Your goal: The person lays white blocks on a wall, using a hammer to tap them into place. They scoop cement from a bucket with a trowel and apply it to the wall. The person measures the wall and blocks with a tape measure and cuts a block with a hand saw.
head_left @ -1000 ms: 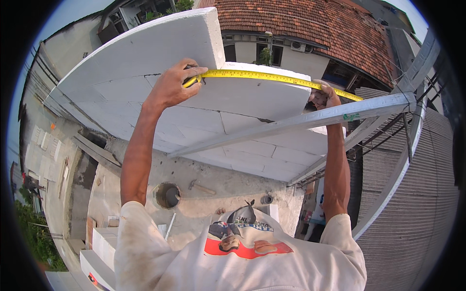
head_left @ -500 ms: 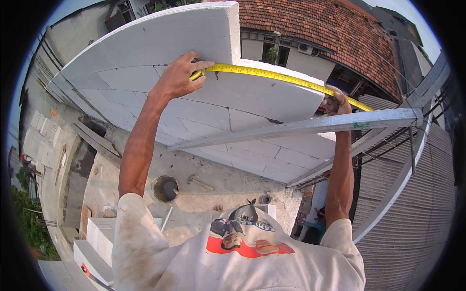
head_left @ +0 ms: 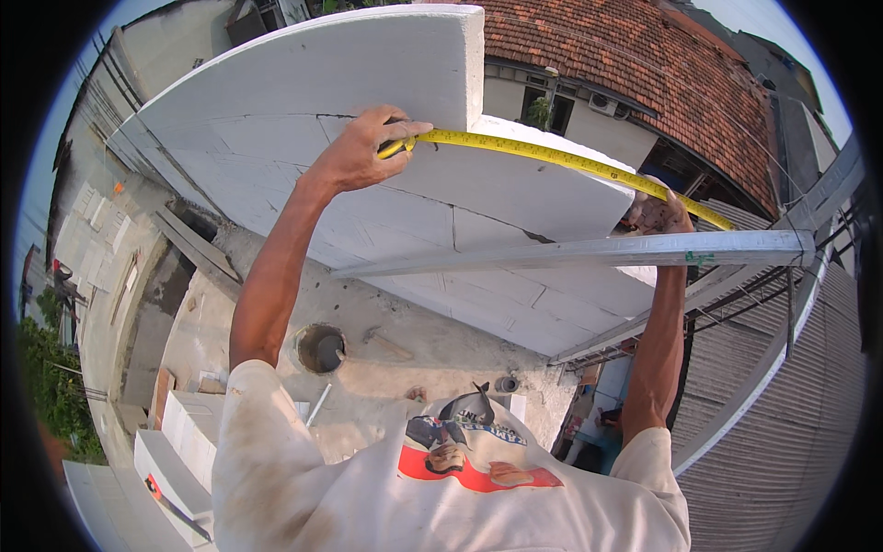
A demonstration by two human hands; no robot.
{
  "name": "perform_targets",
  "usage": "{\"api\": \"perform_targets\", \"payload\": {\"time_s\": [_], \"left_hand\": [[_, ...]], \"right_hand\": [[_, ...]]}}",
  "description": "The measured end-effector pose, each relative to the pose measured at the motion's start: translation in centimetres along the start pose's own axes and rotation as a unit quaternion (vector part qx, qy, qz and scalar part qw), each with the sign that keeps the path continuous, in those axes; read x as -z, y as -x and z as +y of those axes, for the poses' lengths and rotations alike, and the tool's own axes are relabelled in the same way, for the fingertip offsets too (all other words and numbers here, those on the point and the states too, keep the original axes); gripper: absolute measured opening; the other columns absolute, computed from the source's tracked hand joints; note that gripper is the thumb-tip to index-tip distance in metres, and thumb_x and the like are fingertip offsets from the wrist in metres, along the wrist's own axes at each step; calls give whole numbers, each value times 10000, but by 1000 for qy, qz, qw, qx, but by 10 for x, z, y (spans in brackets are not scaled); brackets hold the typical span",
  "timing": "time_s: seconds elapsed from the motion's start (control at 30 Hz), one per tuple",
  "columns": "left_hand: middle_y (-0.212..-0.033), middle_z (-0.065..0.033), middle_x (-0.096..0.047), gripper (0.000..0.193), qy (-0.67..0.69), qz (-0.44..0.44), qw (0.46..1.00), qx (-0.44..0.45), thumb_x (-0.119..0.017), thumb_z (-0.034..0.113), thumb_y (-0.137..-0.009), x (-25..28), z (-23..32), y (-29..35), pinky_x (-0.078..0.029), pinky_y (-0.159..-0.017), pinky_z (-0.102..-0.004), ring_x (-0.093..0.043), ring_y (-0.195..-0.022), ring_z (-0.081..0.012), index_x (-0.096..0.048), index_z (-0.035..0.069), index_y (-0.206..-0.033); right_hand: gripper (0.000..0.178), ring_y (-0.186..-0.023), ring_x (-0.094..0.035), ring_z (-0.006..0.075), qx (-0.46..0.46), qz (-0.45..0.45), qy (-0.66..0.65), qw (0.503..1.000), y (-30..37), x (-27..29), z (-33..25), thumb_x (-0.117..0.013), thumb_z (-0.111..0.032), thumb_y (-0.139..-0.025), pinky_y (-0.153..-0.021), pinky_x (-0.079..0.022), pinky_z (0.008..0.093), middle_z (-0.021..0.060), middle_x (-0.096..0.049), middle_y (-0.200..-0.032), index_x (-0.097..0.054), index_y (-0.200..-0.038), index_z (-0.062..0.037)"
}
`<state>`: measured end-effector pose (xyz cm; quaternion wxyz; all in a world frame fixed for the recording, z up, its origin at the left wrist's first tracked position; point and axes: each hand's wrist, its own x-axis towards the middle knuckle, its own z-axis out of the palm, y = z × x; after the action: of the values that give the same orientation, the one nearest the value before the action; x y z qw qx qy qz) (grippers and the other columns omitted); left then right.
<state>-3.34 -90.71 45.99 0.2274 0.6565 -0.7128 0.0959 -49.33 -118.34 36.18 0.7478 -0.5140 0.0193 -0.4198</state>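
Head cam: we've our L hand (head_left: 366,150) clamped on the tape (head_left: 529,147), its yellow blade out along the wall's (head_left: 395,213) stepped top edge. Our R hand (head_left: 664,213) curls at the blade nr the wall's R end, grip unclear, w/ the tip sticking out past it; bucket (head_left: 317,337) & hammer (head_left: 394,347) sit below on the floor (head_left: 276,308).

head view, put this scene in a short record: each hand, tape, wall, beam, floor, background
left hand: holds the tape measure case
right hand: grips the blade near the wall's right end
tape blade: yellow, drawn out, reaching past the right hand
wall: white blocks, top edge stepped
beam: silvery metal, in front of the wall
floor: concrete, with round bucket and hammer
background: reddish tiled roof
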Motion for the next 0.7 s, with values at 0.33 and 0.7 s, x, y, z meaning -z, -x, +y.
{"api": "perform_targets", "payload": {"time_s": [0.33, 0.7], "left_hand": [[-1368, -101, -515, 608, 261, -84, 952, 135, -689, 173, -923, -91, 65, 178, -445, -1158, -443, -494, -1345, -300, -580, 161, -1521], [-1280, -156, -563, 567, 443, -33, 696, 563, -683, 206, -931, -146, 234, 478, -503, -1001, -352, -611, -1158, -234, -576, 39, -1461]], "right_hand": [[713, -1215, -616, 281, 44, 178, 191, 964, 71, 105, -10, -582, -456, -1064, -1091, -520, 417, 164, -640, -1325, -440, -1560, 36], [444, -1070, -699, 262, -23, 334, 299, 893, 192, 85, 71, -703, -409, -997, -831, -568, 441, 135, -734, -1227, -727, -1268, -59]]}}
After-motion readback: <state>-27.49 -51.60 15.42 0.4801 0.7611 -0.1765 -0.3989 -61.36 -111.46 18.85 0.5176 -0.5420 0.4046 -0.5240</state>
